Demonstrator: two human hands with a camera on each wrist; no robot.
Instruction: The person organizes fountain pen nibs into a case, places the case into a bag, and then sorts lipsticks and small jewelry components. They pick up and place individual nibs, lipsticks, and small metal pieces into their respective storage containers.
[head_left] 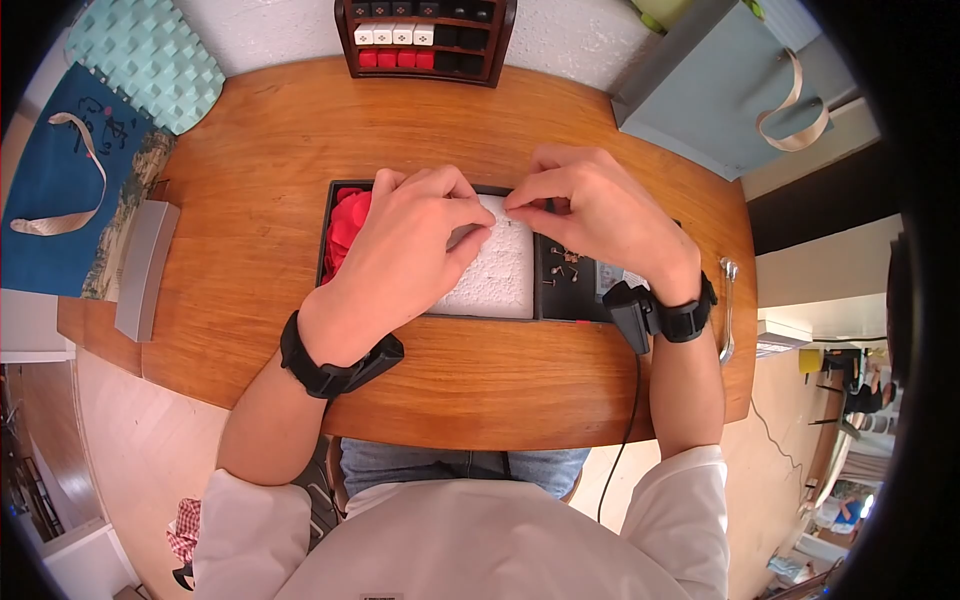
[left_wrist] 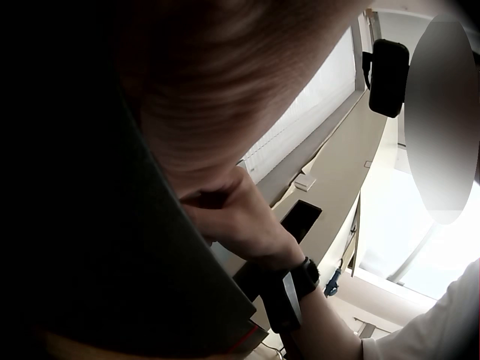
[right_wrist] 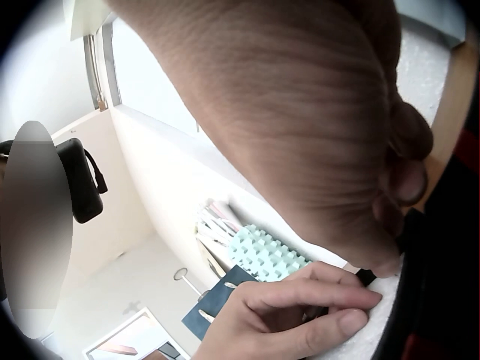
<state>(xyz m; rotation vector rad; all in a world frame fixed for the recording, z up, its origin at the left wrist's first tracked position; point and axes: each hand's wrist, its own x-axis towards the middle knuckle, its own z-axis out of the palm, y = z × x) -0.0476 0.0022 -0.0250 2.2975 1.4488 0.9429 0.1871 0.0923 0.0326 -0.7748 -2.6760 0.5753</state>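
Note:
A black tray holds a white foam panel with a rough surface. Over the panel's left part lies the left hand, its fingers bent and the tips near the panel's upper right. From the right, the right hand reaches in, thumb and forefinger tips close together; whether they pinch anything is too small to tell. Just below those tips a tiny dark piece shows on the foam. In the right wrist view, the left hand has forefinger and thumb slightly apart, beside the right hand.
Red pieces fill the tray's left section; small metal pieces lie in its dark right section. A wrench lies right of the tray. Behind stands a wooden rack, with a blue bag left and a grey bag right.

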